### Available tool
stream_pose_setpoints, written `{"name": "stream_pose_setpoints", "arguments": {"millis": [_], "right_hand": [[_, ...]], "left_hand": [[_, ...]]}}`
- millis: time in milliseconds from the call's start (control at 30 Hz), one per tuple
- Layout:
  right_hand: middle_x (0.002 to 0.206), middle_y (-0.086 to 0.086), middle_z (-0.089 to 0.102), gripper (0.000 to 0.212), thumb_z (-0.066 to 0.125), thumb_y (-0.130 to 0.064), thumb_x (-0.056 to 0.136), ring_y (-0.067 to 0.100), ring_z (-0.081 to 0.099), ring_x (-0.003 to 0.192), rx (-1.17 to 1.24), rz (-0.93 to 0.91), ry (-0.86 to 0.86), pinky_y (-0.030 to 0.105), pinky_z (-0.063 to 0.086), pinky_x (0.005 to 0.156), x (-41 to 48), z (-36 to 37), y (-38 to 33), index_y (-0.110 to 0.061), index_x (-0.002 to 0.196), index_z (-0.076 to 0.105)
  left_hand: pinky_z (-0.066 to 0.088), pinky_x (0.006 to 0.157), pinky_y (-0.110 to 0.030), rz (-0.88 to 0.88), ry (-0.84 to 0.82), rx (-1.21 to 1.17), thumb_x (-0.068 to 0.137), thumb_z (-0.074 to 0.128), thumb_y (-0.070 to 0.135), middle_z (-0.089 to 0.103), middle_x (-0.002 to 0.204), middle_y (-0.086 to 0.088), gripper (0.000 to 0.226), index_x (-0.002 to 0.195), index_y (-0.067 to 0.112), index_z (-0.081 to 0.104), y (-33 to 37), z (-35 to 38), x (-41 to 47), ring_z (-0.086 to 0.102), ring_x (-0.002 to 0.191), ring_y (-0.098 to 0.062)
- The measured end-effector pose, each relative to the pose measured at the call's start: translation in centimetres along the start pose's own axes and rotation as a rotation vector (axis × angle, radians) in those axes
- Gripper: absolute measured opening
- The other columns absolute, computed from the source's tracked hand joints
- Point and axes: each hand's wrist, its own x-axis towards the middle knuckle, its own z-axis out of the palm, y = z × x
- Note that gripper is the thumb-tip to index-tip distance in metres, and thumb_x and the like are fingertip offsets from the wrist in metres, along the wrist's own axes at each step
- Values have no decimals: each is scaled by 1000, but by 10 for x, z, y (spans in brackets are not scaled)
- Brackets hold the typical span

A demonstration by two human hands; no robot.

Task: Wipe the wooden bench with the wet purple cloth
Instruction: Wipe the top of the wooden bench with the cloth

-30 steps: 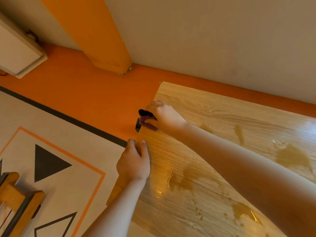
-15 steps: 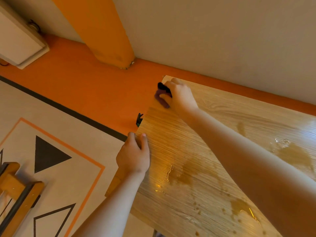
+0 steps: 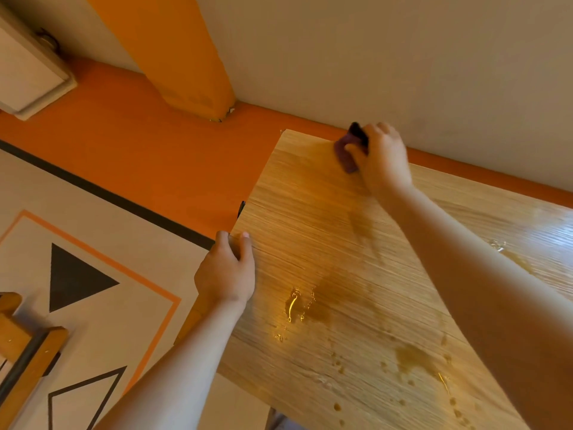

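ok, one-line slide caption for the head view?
Right hand presses purple cloth on wet wooden bench by the wall; left hand grips its edge.

orange floor (image 3: 161,156), pale wall (image 3: 403,57)

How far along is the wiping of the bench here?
Partly done. The bench shows a damp smear near the cloth, so some passes look made. In hand: the right hand grips the purple cloth at the far edge by the wall, while the left hand grips the left edge. Left: puddles and droplets nearer the camera look unwiped.
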Motion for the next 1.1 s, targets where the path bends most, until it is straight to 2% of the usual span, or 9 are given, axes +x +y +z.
{"name": "stream_pose_setpoints", "arguments": {"millis": [167, 267, 367, 467, 600, 767, 1000, 1067, 1100], "right_hand": [[113, 9, 54, 26, 55, -20, 91, 26, 52, 106, 22, 106, 59, 33, 45, 85, -21, 4, -9, -7, 114, 58], [115, 9, 54, 26, 55, -20, 92, 24, 52, 104, 97, -31, -83, 29, 42, 83, -55, 28, -52, -6, 113, 60], [113, 11, 55, 29, 54, -22, 92, 27, 52, 105, 110, -231, -223, 34, 44, 87, -88, 50, -89, -3, 113, 60], [115, 11, 55, 30, 52, -23, 94, 27, 50, 108, 53, -311, -279, 32, 40, 88, -88, 48, -88, -4, 116, 57], [112, 4, 53, 25, 53, -21, 93, 19, 51, 101, 83, -147, -164, 26, 40, 83, -49, 16, -41, -8, 113, 60], [109, 13, 55, 23, 53, -21, 93, 30, 52, 104, -81, 47, 41, 32, 40, 81, -15, -27, 25, -5, 110, 59], [109, 12, 54, 19, 51, -15, 94, 28, 51, 105, -51, 82, 56, 29, 39, 80, -10, -14, 5, -4, 107, 59], [110, 12, 54, 19, 51, -15, 94, 28, 51, 105, -60, 57, 38, 28, 39, 80, -8, -8, -2, -3, 107, 58], [111, 13, 54, 20, 51, -15, 94, 28, 51, 105, -65, 46, 27, 29, 40, 81, -7, -6, -6, -2, 108, 58]], "left_hand": [[28, 46, -21, -10, -1, 8, 98, 32, 52, 59, 68, 3, 39, 95, 18, 51, -1, 0, -1, 49, 54, -9], [29, 46, -22, -8, -1, 6, 98, 32, 52, 60, 70, 2, 38, 99, 19, 51, -1, -1, -1, 48, 55, -8], [28, 46, -23, -7, -5, -23, 98, 35, 49, 60, 70, 1, 34, 103, 20, 53, -1, -2, -1, 48, 54, -9], [27, 47, -23, -4, 1, -23, 99, 36, 48, 60, 70, 0, 34, 102, 19, 54, 0, -1, 0, 49, 54, -10], [29, 47, -22, 0, -9, -6, 99, 33, 50, 60, 69, 1, 36, 98, 19, 52, 1, -1, 0, 51, 56, -12], [29, 46, -23, -4, -5, 10, 99, 32, 50, 56, 67, 3, 36, 93, 19, 48, 3, -3, -2, 50, 55, -11], [27, 47, -24, 16, -38, -27, 100, 34, 47, 55, 67, 3, 35, 98, 16, 51, 1, -8, -5, 50, 56, -11], [33, 52, -25, 55, -93, -100, 101, 36, 43, 61, 80, 3, 34, 111, 15, 53, -3, -12, -6, 59, 70, -16], [40, 60, -27, 68, -136, -131, 102, 36, 41, 64, 96, 1, 37, 121, 14, 52, -6, -14, -5, 62, 87, -20]]}}
